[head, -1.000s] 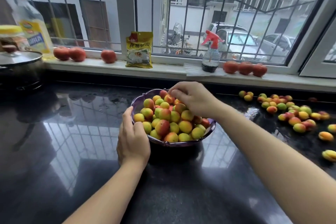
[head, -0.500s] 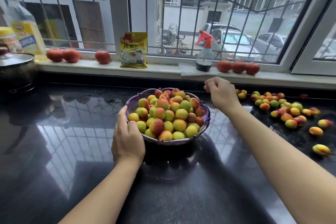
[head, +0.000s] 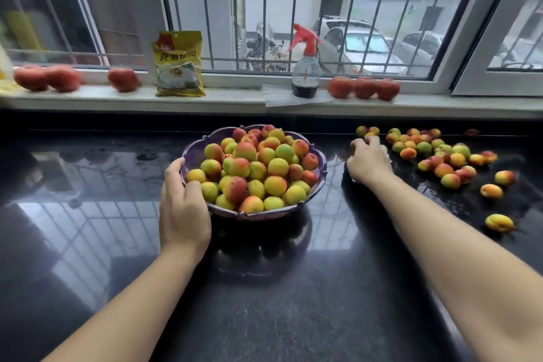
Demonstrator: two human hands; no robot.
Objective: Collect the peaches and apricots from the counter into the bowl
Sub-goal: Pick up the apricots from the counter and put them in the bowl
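Observation:
A purple scalloped bowl (head: 192, 147) heaped with small yellow, green and red apricots (head: 258, 167) stands mid-counter. My left hand (head: 183, 211) grips its left rim, thumb over the edge. To the right, my right hand (head: 368, 160) lies low on the counter, its fingers curled round a small apricot (head: 369, 135) at the left end of a loose pile (head: 443, 156). A few stray apricots (head: 499, 222) lie nearer the right edge. Red peaches sit on the sill, three on the left (head: 47, 78) and three on the right (head: 364, 87).
The black glossy counter (head: 264, 288) is wet around the loose fruit. On the white sill stand a yellow food packet (head: 179, 64) and a spray bottle with a red trigger (head: 305, 67). Behind them is a barred window.
My right hand left the top of the bowl and moved right and down to the loose apricots on the counter. My left hand stayed on the bowl's rim.

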